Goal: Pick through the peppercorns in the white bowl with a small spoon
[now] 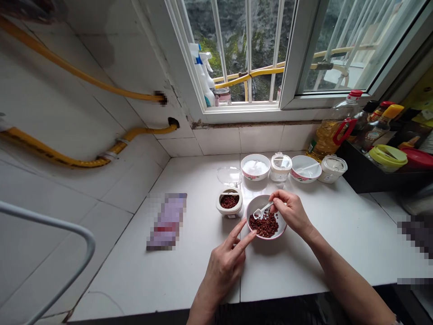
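The right hand [291, 211] has its thumb and fingers clamped on the handle of a small whitish plastic spoon [267, 207]; it comes in over the rim at about two o'clock, likely so that the spoon's scoop can sit low, just above a heap of dark red-brown dried grains [265, 228]; these lie in a round white bowl with a pink rim [269, 238], on the white tiled worktop [203, 275].

The left hand [226, 262] is open, its fingers apart; two fingertips touch the bowl's rim between eight and nine o'clock, which probably steadies it against the spoon's push.

At the bowl's ten o'clock, just beside it, stands a squat cream jar [233, 211] holding similar grains; its clear lid [229, 176] is tipped back toward twelve o'clock, leaving the mouth unobstructed and within easy reach.

Farther back, from eleven to two o'clock, run a floral bowl of white grains [255, 177], a clear-lidded jar [280, 171], a second floral bowl [306, 178] with a pale spoon inside and another lidded jar [333, 174]; set there, they leave elbow room nearer the hands.
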Action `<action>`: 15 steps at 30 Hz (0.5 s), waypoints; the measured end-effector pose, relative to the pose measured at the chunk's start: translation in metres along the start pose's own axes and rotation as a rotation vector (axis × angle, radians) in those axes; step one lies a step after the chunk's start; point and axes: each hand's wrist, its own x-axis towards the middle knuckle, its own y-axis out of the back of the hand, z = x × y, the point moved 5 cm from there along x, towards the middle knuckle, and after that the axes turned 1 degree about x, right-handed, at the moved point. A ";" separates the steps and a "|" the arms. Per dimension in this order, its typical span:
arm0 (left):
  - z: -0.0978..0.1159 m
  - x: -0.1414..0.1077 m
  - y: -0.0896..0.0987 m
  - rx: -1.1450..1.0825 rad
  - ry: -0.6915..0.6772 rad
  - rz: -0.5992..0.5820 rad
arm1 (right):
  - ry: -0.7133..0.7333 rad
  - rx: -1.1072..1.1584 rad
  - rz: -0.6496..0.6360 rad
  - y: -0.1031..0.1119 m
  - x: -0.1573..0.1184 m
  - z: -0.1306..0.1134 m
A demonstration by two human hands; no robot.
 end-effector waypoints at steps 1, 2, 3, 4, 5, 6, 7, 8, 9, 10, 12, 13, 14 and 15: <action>0.000 0.000 0.000 0.003 -0.004 0.002 | 0.012 -0.013 0.000 0.000 0.000 -0.001; 0.000 0.000 -0.001 0.003 -0.004 -0.002 | 0.018 -0.018 -0.003 0.000 0.000 -0.001; -0.001 0.000 -0.001 0.005 -0.003 -0.004 | 0.021 -0.020 -0.005 -0.001 0.000 -0.001; -0.001 0.000 -0.001 0.004 -0.003 -0.007 | 0.023 -0.027 -0.004 -0.001 0.000 -0.002; -0.001 0.000 -0.001 0.005 -0.004 -0.006 | 0.027 -0.039 0.003 0.000 -0.001 -0.002; -0.001 0.000 -0.001 0.008 -0.003 -0.004 | 0.032 -0.054 0.011 0.000 -0.001 -0.002; 0.000 0.000 0.000 0.007 -0.005 -0.002 | 0.033 -0.064 0.018 0.000 -0.001 -0.002; 0.000 0.000 0.000 0.007 -0.004 0.001 | 0.029 -0.065 0.018 0.000 -0.001 -0.002; 0.000 0.000 0.000 0.006 -0.005 0.004 | 0.019 -0.055 0.013 0.000 -0.001 -0.002; 0.001 0.000 0.001 0.004 -0.006 0.007 | 0.004 -0.038 0.005 0.000 -0.001 -0.001; 0.001 0.001 0.001 0.001 -0.007 0.010 | -0.023 -0.007 0.000 0.000 -0.001 0.000; 0.001 0.001 0.001 0.001 -0.008 0.008 | -0.033 0.006 0.002 0.000 -0.001 0.000; 0.002 0.001 0.001 0.001 -0.009 0.007 | -0.042 0.020 0.003 0.000 0.000 0.000; 0.001 0.001 0.001 0.001 -0.008 0.004 | -0.054 0.037 0.002 0.000 0.000 0.001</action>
